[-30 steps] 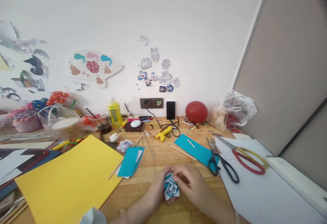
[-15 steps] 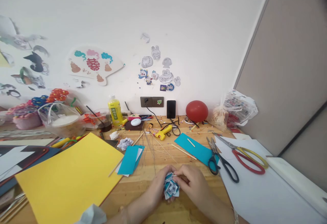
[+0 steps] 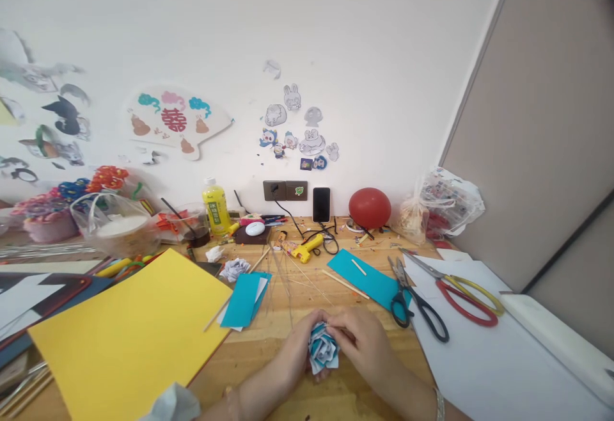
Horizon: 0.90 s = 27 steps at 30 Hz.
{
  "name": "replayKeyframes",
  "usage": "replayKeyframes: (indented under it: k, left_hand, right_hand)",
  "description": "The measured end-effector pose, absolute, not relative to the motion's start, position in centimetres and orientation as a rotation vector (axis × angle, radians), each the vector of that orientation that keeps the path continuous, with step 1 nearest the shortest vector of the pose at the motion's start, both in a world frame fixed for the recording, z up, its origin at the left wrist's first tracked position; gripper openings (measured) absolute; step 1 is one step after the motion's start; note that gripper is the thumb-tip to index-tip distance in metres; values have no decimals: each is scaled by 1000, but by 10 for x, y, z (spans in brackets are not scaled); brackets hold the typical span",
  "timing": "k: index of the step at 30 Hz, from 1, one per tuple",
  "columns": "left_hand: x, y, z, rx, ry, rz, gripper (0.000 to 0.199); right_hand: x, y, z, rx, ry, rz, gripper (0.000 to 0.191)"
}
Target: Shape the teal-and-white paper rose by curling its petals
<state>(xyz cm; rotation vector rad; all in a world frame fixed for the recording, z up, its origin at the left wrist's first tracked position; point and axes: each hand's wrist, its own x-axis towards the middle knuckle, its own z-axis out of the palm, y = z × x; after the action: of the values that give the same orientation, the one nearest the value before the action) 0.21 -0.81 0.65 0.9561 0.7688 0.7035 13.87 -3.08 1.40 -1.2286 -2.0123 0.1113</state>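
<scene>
A blue and white paper flower (image 3: 323,349) is held low in the middle of the view, over the wooden table (image 3: 268,360). My left hand (image 3: 296,352) is wrapped round its left side and underside. At its upper right edge, my right hand (image 3: 361,343) pinches a petal between thumb and fingers. Left of my hands lie folded blue paper pieces (image 3: 244,299) with white paper among them. A long blue sheet (image 3: 367,280) lies behind my right hand, with black-handled scissors (image 3: 416,306) over its right end.
A large yellow sheet (image 3: 139,331) covers the left side. Red-and-yellow scissors (image 3: 472,296) lie on white paper (image 3: 499,370) at right. Farther back are a yellow glue gun (image 3: 308,249), a red balloon (image 3: 369,208), a phone (image 3: 321,205) and a bottle (image 3: 217,208).
The paper flower has turned slightly and shifted a little to the right in my hands. My right hand's fingers have moved slightly along its upper edge.
</scene>
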Motion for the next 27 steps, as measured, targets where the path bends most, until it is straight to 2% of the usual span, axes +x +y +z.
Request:
replayKeyframes:
  k: [7,14,20,27]
  left_hand:
    - [0,-7,4,970,782,700,41]
    - [0,-9,7,988,765,701,36]
    - [0,-8,6,988,768,701,32]
    - [0,-9,7,983,782,711,31]
  right_hand:
    - [138,-32,16,-1205,-2031,185,24]
    - [139,-32,11,-1246,-2022,113,38]
    - [139,-33,11,-1302,-1984,199,27]
    - [139,-32,10,-1363,-2008,142,21]
